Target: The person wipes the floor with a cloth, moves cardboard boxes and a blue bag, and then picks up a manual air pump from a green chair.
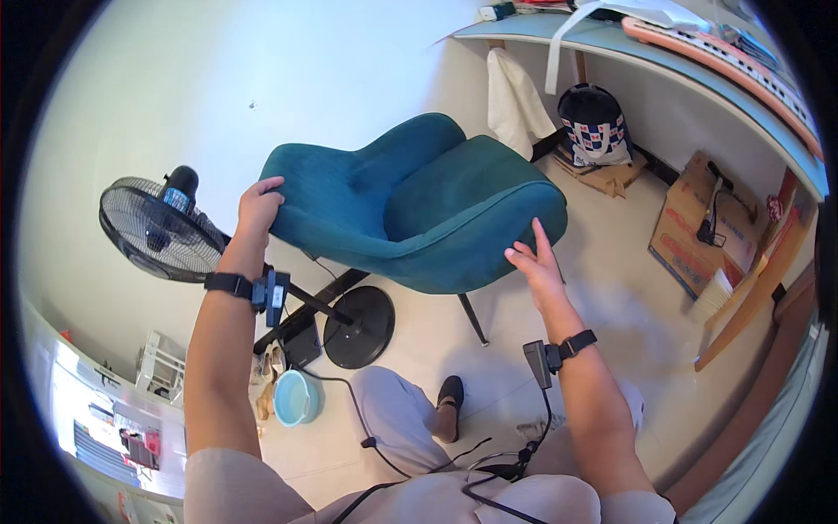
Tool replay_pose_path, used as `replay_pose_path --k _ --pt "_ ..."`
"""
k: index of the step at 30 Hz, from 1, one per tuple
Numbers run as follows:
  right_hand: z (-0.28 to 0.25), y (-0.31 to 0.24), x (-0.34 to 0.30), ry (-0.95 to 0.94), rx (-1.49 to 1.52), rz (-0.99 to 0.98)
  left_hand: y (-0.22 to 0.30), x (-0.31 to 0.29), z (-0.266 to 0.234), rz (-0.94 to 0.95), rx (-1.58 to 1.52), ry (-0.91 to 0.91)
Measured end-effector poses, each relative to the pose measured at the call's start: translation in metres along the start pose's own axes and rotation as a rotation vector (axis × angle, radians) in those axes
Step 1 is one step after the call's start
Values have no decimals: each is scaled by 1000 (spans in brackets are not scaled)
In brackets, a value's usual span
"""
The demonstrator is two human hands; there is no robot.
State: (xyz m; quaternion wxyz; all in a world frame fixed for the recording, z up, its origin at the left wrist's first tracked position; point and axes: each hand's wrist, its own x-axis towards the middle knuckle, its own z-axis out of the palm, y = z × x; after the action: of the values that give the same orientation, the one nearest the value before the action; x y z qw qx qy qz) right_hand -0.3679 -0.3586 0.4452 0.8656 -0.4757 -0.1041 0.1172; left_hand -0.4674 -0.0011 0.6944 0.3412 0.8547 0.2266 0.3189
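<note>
A teal upholstered armchair [349,210] stands in front of me, turned at an angle, with one thin dark leg showing beneath it. My left hand [259,206] is closed around the chair's left edge, fingertips on the fabric. On the other side, my right hand [539,269] has its fingers stretched out and spread, lying against or very near the chair's right outer side; whether the palm touches cannot be made out. Each wrist carries a black strap with a small dark box.
A black standing fan [161,229] with a round base [359,327] is left of the chair. Nearby stands a light blue bucket [296,399]. A desk [698,80] spans the upper right; a patterned bag [595,127] and cardboard box [690,218] sit below it. Black cables hang before me.
</note>
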Motion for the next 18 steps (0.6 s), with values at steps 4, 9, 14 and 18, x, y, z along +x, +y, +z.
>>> replay_pose_path --k 4,9,14,18 --pt "-2 15 16 -1 10 -77 -8 -5 1 -52 -54 -10" --pt "-14 6 26 -64 -17 -58 2 -8 1 -49 -74 -36" --pt "-21 6 46 -107 -37 -30 3 -11 7 -15 -70 -14" --pt "-21 11 57 -97 15 -123 10 -13 19 4 -84 21"
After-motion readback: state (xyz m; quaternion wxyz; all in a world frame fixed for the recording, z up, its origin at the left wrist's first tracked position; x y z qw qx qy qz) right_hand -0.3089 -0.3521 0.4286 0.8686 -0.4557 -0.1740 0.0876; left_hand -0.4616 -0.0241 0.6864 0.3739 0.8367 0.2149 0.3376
